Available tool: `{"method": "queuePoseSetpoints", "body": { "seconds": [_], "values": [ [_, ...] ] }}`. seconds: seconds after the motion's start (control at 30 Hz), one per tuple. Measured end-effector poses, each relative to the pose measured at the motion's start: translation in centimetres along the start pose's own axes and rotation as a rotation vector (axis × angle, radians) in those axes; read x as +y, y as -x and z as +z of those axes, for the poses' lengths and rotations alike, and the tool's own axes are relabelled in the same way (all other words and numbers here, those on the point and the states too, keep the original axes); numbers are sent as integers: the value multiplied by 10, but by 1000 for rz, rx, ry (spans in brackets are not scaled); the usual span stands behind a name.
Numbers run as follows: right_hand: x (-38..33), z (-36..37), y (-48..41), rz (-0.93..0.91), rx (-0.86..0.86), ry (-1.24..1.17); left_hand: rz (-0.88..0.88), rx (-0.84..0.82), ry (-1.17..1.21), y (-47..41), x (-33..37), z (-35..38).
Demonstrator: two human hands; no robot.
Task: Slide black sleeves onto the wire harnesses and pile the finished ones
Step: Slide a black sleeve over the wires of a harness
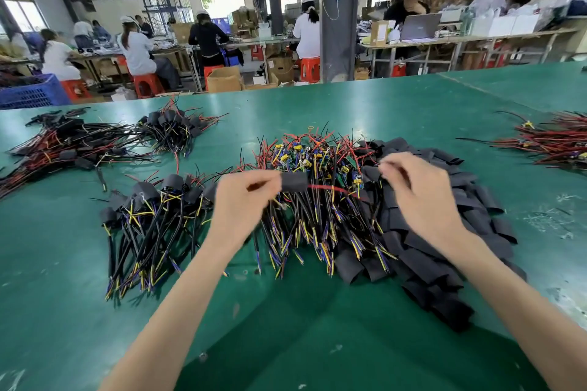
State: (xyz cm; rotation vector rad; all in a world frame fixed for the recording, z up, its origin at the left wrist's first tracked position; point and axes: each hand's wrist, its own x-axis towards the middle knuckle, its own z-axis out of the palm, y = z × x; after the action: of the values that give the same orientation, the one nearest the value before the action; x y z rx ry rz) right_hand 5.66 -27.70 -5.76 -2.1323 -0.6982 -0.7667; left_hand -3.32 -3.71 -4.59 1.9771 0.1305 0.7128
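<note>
My left hand (243,200) pinches a wire harness with a black sleeve (294,181) on it, held above the middle pile. A red wire (330,189) runs from the sleeve toward my right hand (416,197), whose curled fingers are blurred; what they hold is unclear. Under both hands lies a pile of unsleeved harnesses (317,194) with small circuit boards and red, black, yellow and blue wires. A heap of loose flat black sleeves (425,251) lies to its right. Sleeved harnesses (149,219) are piled at the left.
More sleeved harness piles lie at the far left (63,146) and back left (176,128) of the green table (286,327). Another red and black wire bundle (552,143) sits at the right edge. People work at benches beyond the table's far edge.
</note>
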Motion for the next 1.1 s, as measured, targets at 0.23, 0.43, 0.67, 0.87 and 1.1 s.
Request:
{"method": "queuePoseSetpoints", "body": {
  "seconds": [0.23,0.43,0.67,0.87,1.1],
  "values": [
    [36,-7,-4,383,-394,541,-104,500,73,-33,-31,-67],
    [36,0,0,358,-487,630,-239,538,-554,-27,-67,-88],
    [37,4,1,383,-608,690,-242,497,-937,-22,-63,-74],
    [41,3,-4,465,-635,573,-57,424,-775,-26,-45,-42],
    [35,7,2,374,-439,543,-186,66,-429,-48,-34,27]
  ]
}}
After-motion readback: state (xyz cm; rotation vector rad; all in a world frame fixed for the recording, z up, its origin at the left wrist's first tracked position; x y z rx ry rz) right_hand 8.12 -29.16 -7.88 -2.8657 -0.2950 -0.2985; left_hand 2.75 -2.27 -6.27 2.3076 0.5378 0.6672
